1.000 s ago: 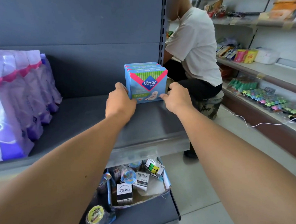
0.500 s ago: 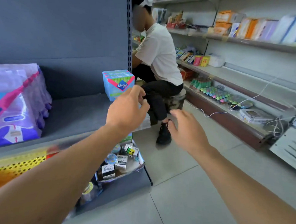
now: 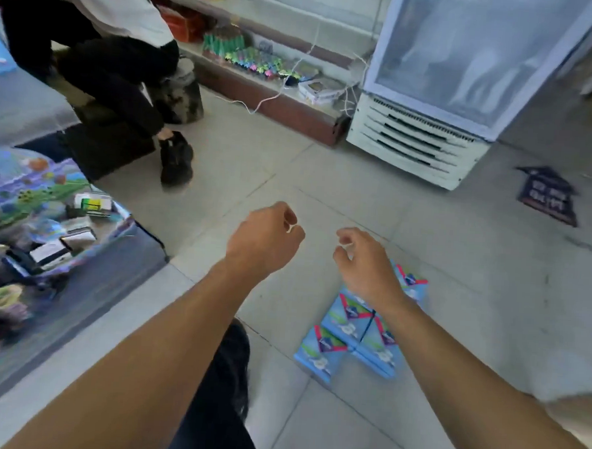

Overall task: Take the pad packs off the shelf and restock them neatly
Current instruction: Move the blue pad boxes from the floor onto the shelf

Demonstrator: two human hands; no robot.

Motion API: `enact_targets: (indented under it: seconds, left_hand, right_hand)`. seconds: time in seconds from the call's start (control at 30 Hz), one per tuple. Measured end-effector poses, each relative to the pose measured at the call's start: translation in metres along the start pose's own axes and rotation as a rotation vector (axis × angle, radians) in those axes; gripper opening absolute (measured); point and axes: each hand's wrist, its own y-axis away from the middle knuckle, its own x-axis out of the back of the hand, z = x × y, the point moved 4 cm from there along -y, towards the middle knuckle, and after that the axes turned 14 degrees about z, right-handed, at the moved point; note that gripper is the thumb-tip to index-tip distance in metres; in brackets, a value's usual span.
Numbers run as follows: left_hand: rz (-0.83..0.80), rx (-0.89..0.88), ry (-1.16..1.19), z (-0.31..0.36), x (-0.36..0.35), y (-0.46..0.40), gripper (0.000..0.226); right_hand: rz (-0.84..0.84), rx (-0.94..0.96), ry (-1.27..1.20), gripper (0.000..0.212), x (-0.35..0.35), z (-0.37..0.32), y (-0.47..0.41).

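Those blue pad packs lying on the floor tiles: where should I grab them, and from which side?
Come from above. The blue pad packs lie flat and touching in a cluster, so reach for an outer pack and pinch its two exposed side edges, probably the near-left one.

Both forearms bare to the bottom edge of the frame; no sleeves, cuffs, watch or bands in sight. Left hand [image 3: 265,238] and right hand [image 3: 366,259] ungloved, no rings discernible, though the frame is motion-blurred. Pale fingernails show on the right hand's fingertips [image 3: 344,240]. Dark, near-black trousers [image 3: 222,392] fill the bottom centre between the forearms, cloth looking soft and slightly creased. Footwear not in view.
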Motion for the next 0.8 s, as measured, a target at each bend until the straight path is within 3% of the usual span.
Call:
enact_targets:
  seconds: [0.23, 0.43, 0.63, 0.8]
  left_hand:
    - [-0.333, 0.100, -0.074, 0.004, -0.147, 0.058, 0.028]
    - [-0.445, 0.269, -0.096, -0.054, -0.244, 0.090, 0.025]
    - [-0.554, 0.392, -0.088, -0.117, -0.324, 0.107, 0.037]
    - [-0.607, 0.416, -0.084, -0.154, -0.366, 0.105, 0.045]
  right_hand:
    - [-0.117, -0.447, -0.010, 0.028, -0.011, 0.139, 0.079]
    - [-0.228, -0.777, -0.060, 0.034, -0.078, 0.220, 0.129]
    - [-0.269, -1.116, -0.121, 0.044, -0.143, 0.286, 0.165]
    - [-0.266, -1.221, -0.151, 0.049, -0.183, 0.310, 0.173]
